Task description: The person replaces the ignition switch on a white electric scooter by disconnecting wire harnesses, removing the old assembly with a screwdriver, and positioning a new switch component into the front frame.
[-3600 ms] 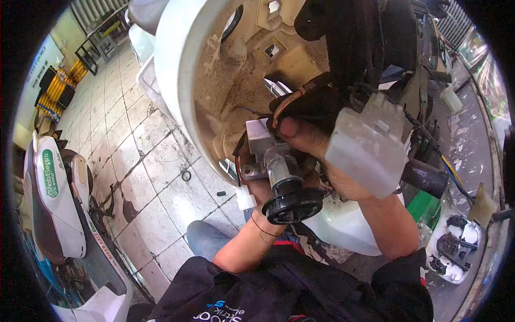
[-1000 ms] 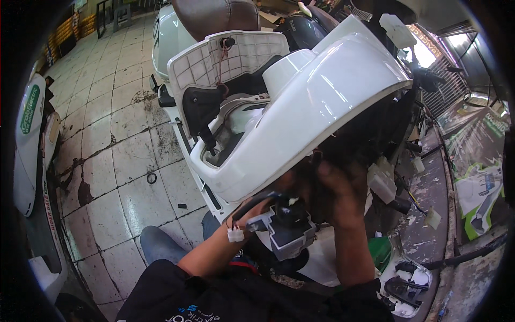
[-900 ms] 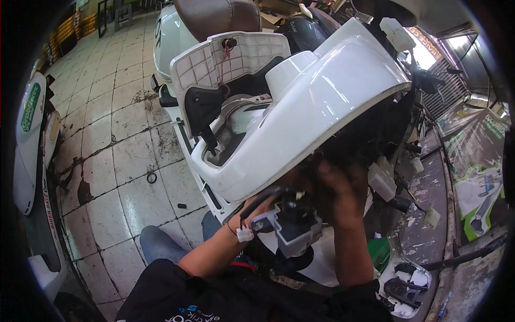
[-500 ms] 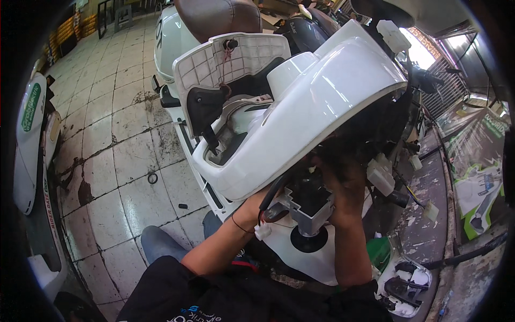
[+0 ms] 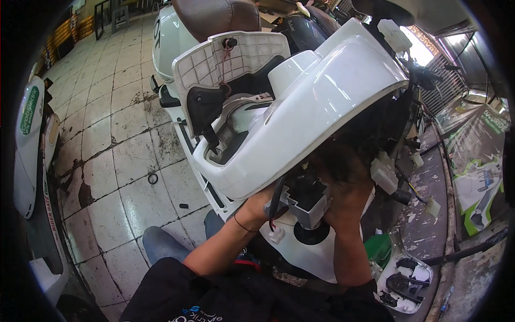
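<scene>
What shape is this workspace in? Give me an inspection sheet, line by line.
Surface: tiled floor, stained, with dark joints.
Things in work: grey metal housing with a black round end, just below the edge of the white panel in the picture.
Clutter: black ring and small dark piece on the floor.
Hands: left hand and right hand on either side of the housing; grip hidden.
Cables: black-sheathed cable with a white connector beside the housing; thin wires to a pale connector at right.
Surroundings: brown seat beyond the panel; white bodywork at far left.
</scene>
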`<state>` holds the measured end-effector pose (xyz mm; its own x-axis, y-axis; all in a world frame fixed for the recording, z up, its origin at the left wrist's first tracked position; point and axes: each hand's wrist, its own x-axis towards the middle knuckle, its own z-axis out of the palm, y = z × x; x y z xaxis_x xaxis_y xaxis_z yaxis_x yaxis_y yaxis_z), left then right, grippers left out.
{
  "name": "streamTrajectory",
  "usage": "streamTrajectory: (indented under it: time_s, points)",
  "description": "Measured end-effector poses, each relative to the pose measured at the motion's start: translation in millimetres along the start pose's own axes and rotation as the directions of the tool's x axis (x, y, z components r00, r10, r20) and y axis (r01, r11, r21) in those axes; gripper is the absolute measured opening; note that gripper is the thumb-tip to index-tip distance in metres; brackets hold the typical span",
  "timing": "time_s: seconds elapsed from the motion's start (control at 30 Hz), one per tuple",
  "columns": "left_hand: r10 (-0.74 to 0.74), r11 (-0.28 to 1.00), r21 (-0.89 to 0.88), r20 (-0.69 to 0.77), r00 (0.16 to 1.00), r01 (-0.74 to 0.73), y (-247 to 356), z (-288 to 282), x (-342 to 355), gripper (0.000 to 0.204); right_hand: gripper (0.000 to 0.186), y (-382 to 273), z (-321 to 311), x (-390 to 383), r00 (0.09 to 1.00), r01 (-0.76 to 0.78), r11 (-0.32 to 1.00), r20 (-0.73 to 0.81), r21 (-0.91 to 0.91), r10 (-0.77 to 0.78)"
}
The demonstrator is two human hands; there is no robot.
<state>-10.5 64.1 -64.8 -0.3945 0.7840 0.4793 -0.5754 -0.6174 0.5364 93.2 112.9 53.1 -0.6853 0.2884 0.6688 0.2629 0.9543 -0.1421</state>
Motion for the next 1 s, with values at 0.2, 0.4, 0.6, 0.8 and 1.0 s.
streamTrajectory:
  time_s: [0.2, 0.4, 0.6, 0.8, 1.0]
  points:
    - [0.044, 0.992, 0.117, 0.052, 0.998, -0.05, -1, 2, -3, 0.048, 0.021, 4, 3, 0, 0.996, -0.085, 0.991, -0.024, 0.1, 0.088]
    - [-0.006, 0.982, 0.191, -0.022, 1.0, 0.01, -4, 2, -8, 0.071, 0.02, -6, 2, 2, 0.902, -0.378, 0.628, 0.118, 0.68, 0.415]
    - [-0.035, 0.938, 0.345, -0.031, 0.999, 0.044, -13, -6, -10, 0.067, 0.032, -10, -21, 24, 0.827, -0.562, 0.515, 0.448, 0.647, 0.338]
    - [-0.062, 0.978, 0.192, -0.113, 0.992, 0.083, 5, 6, -1, 0.056, 0.023, -11, -13, 23, 0.815, -0.579, 0.644, 0.325, 0.499, 0.481]
    - [0.154, 0.796, 0.575, 0.111, 0.982, -0.19, 16, 5, -2, 0.045, 0.018, -14, -9, 21, 0.883, -0.468, 0.692, 0.251, 0.55, 0.397]
